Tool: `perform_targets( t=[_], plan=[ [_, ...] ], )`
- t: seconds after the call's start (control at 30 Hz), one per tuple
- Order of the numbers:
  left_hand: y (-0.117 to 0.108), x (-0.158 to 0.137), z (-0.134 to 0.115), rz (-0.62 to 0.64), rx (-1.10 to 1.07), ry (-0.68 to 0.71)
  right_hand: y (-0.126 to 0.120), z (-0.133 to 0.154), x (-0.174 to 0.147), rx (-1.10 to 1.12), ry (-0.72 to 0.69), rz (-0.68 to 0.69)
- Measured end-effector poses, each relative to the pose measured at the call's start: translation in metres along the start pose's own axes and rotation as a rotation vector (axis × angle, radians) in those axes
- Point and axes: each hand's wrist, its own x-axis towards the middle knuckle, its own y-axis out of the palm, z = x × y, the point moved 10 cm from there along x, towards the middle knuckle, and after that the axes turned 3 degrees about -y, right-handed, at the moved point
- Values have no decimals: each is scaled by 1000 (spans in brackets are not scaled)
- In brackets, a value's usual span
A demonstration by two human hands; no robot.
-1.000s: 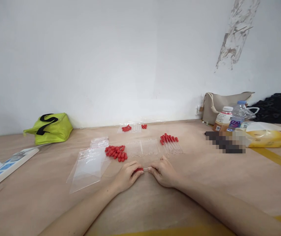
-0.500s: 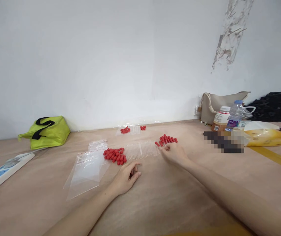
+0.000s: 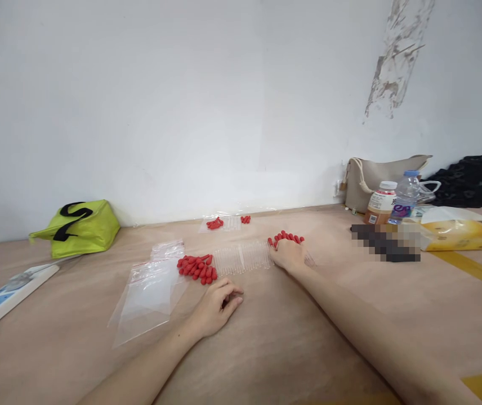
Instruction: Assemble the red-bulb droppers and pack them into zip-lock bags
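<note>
My right hand (image 3: 289, 254) is closed over the row of glass droppers with red rubber bulbs (image 3: 285, 234). Its fingers pinch the leftmost dropper (image 3: 270, 242), whose bulb shows just above them; the fingertips are partly hidden. Thin clear tubes (image 3: 241, 257) lie side by side left of this hand. At their left end is a heap of loose red rubber bulbs (image 3: 196, 268). My left hand (image 3: 218, 306) rests on the table below the heap, fingers loosely bent and thumb apart, holding nothing.
Clear zip bags (image 3: 146, 298) lie left of the heap. Farther back, more red bulbs (image 3: 214, 224) sit on clear plastic by the wall. A lime bag (image 3: 89, 233) and power strip (image 3: 13, 295) are left; bottles (image 3: 381, 203) and a yellow tissue pack (image 3: 460, 233) are right.
My right hand has moved slightly left and up, turning its back over the droppers. The leftmost red bulb has shifted a little upward toward the row. My left hand has barely moved.
</note>
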Motion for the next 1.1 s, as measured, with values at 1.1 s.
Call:
perform_targets(
  t=[1.1],
  plan=[
    [-93, 8, 23, -394, 427, -133, -46, 55, -117, 204, -834, 51]
  ],
)
